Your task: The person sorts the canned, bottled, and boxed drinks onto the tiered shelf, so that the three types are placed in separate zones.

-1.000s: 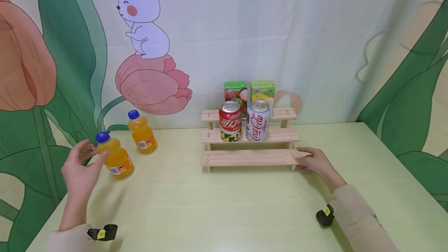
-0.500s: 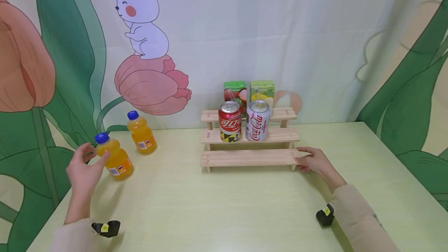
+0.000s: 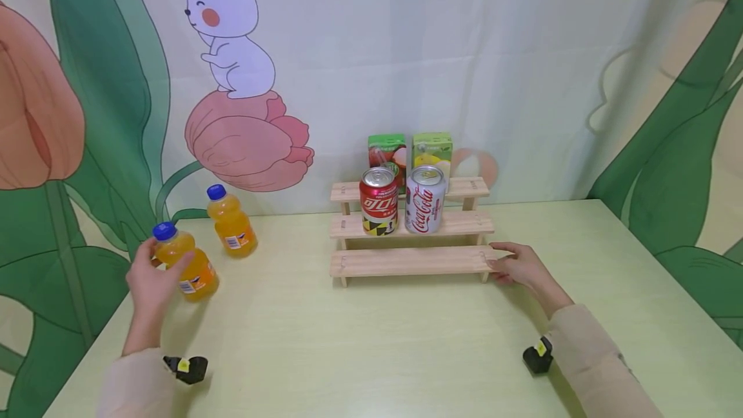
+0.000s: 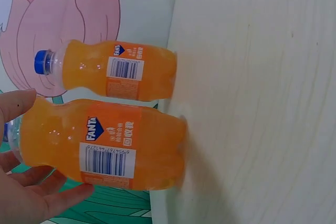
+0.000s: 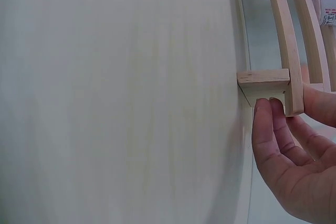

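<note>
An orange Fanta bottle (image 3: 194, 273) with a blue cap stands at the table's left side. My left hand (image 3: 152, 286) is right at its upper part, thumb on the near side and the other fingers on the far side, spread around the neck. In the left wrist view the thumb (image 4: 18, 103) overlaps the bottle's shoulder. Behind it stands a second Fanta bottle (image 3: 233, 228). A three-step wooden display rack (image 3: 412, 262) stands right of centre. My right hand (image 3: 522, 266) grips the right end of its lowest step, fingers curled by the leg (image 5: 265, 77).
On the rack's middle step stand a red cola can (image 3: 380, 205) and a white Coca-Cola can (image 3: 425, 202). Two juice boxes, one with a red fruit picture (image 3: 387, 147) and one light green (image 3: 432, 147), are on the top step. A printed curtain (image 3: 348, 50) hangs behind the table.
My left hand has moved right and closer around the front bottle, which stays standing. The right hand keeps its hold on the rack. The head view has shifted slightly.
</note>
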Motion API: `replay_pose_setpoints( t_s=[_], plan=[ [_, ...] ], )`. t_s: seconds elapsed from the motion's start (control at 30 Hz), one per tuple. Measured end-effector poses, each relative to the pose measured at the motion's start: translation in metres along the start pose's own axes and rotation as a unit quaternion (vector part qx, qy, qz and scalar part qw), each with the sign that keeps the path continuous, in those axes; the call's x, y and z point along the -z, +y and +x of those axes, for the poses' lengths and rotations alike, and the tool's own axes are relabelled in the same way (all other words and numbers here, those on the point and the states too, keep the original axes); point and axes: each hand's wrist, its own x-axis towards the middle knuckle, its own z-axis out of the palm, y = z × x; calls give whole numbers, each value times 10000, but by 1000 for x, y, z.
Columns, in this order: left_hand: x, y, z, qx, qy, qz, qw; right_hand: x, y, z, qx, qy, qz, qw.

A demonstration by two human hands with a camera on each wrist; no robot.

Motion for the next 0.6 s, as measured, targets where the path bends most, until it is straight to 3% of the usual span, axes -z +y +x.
replay_pose_setpoints(
  t_s=[0.13, 0.23, 0.47, 0.6],
  plan=[
    [8, 51, -31, 258, -155, -253, 9992, -1, -1, -1, 52, 8, -47, 10000],
    [5, 59, -34, 351, -160, -336, 9987, -1, -4, -4, 178, 15, -84, 9998],
    [-24, -16, 16, 183, 112, -243, 9995, 0, -2, -2, 8, 14, -5, 10000],
    [-32, -32, 27, 120, 232, -340, 9991, 0, -1, 0, -35, 60, 7, 10000]
  ],
)
